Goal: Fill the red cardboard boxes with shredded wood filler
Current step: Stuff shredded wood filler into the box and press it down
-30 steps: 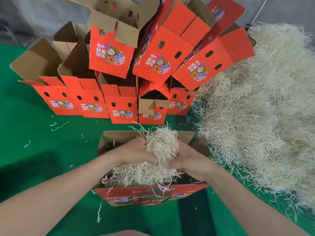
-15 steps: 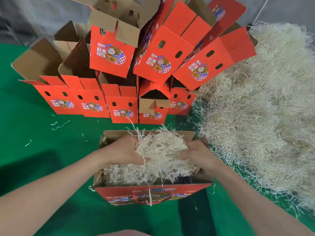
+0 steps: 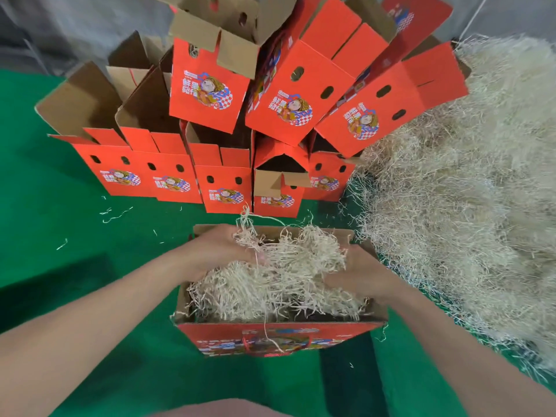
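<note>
Two-handed spreading under way in the open box (image 3: 272, 334), nearest of all on the green surface (image 3: 90, 296). Compared with a second ago: no longer bunched into one tall clump at the middle, but drawn apart and flattened, with the left hand (image 3: 215, 251) out at the far left corner and the right hand (image 3: 359, 275) over by the right wall. Half a second ago, already widening; now wider again.

Left fingers (image 3: 260, 260) curled into a tuft of the filler in the box (image 3: 270, 291), holding it. Right fingers buried beneath the strands, so cannot tell whether curled or flat.

Meaning for the task, as a judgement: loading of this box nearly finished, levelling in progress. Spread now across most of the width, yet thin at the near edge, with dark gaps showing just behind the front wall, chiefly toward the right. Probably worth one more handful, or a push of strands toward that edge. A few strands trailing over the front wall onto the printed face.

Plenty left to draw on: big filler pile (image 3: 469, 206) just to the right, reaching to the box's right corner or very near it. Much still to do besides: stacked boxes (image 3: 270, 121) behind, flaps up, insides mostly hidden from here.
</note>
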